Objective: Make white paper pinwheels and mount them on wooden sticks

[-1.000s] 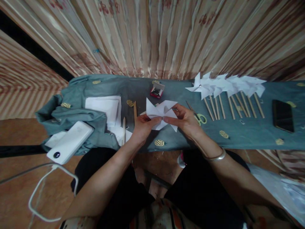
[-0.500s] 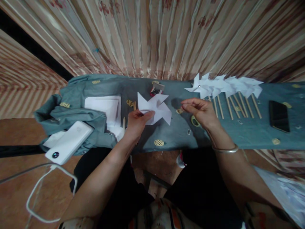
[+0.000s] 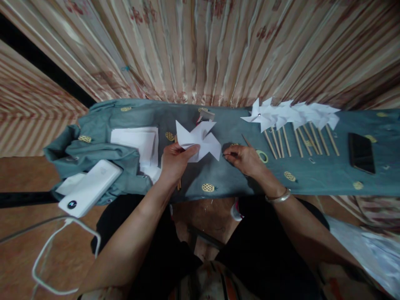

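Note:
My left hand (image 3: 176, 163) is closed on a white folded-paper pinwheel (image 3: 204, 143), its thumb pressed on the paper near the middle. Over the cloth just to the right, my right hand (image 3: 242, 159) has its fingertips pinched together at a tiny dark pin (image 3: 224, 155). Behind the pinwheel stands a small opened box (image 3: 206, 115), partly covered by the paper; its contents barely show. Wooden sticks (image 3: 179, 184) lie under my left hand, mostly hidden by it. Beside my right hand are a pale green tape roll (image 3: 262, 156) and a thin stick (image 3: 246, 140).
Finished pinwheels (image 3: 293, 114) on wooden sticks overlap in a row at the right back. A black phone (image 3: 361, 153) lies farther right. White paper sheets (image 3: 134, 139) and a white power bank (image 3: 90, 188) with a cable are on the left. A pleated curtain (image 3: 200, 50) hangs behind the cloth-covered table (image 3: 150, 109).
My right hand has moved left and down to the pin that lay on the cloth, and its fingertips are now at it. My left hand with the pinwheel has shifted slightly left.

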A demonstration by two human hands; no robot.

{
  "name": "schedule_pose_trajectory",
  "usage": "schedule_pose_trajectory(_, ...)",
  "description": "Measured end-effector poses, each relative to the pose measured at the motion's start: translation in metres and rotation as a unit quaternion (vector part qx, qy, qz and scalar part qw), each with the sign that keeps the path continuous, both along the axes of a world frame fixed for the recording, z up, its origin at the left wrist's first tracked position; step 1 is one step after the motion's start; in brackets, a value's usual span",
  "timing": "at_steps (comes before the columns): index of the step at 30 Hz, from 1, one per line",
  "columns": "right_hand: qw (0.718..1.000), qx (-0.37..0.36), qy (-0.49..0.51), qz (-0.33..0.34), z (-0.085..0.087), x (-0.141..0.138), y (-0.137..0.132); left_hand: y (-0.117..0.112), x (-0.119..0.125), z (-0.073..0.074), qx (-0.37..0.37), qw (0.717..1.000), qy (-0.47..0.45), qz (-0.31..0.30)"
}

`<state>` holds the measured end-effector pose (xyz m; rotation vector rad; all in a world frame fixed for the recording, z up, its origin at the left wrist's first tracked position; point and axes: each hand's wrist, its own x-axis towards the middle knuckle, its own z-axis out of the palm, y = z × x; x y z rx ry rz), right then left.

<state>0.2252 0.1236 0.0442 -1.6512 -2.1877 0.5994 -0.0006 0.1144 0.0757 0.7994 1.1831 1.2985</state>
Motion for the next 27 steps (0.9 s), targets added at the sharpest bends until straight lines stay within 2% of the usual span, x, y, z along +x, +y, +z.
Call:
schedule_pose_trajectory(5,0.998,0.028,-0.042,0.045,0.004,-0.007,-0.003,-0.001,0.000,0.000,0.002,1.000,-0.012,-0.010)
schedule_pose_trajectory(10,0.996,0.042,-0.061,0.055,0.005,-0.013,-0.006,-0.002,0.000,0.001,-0.014,1.000,-0.016,-0.014)
schedule_pose_trajectory(12,0.998,0.045,-0.004,0.037,0.007,-0.012,-0.006,-0.002,0.001,0.002,-0.016,1.000,-0.020,-0.011)
schedule_pose_trajectory(14,0.994,0.045,0.094,-0.013,0.013,-0.009,-0.007,-0.002,0.001,0.002,-0.017,0.999,-0.028,-0.016)
schedule_pose_trajectory(16,0.974,0.042,0.208,-0.076,0.025,-0.008,-0.010,-0.003,0.002,0.002,-0.017,0.999,-0.037,-0.025)
schedule_pose_trajectory(18,0.949,0.042,0.294,-0.108,0.041,-0.012,-0.016,-0.003,0.003,0.002,-0.019,0.998,-0.042,-0.034)
schedule_pose_trajectory(20,0.938,0.046,0.326,-0.108,0.055,-0.020,-0.023,-0.004,0.005,0.002,-0.021,0.998,-0.037,-0.037)
schedule_pose_trajectory(22,0.937,0.052,0.335,-0.079,0.064,-0.030,-0.030,-0.006,0.007,0.002,-0.023,0.999,-0.027,-0.041)
schedule_pose_trajectory(25,0.945,0.080,0.316,-0.026,0.066,-0.042,-0.036,-0.007,0.009,0.002,-0.021,0.998,-0.014,-0.050)
schedule_pose_trajectory(27,0.955,0.105,0.278,-0.013,0.062,-0.046,-0.038,-0.009,0.011,0.002,-0.019,0.998,-0.007,-0.058)
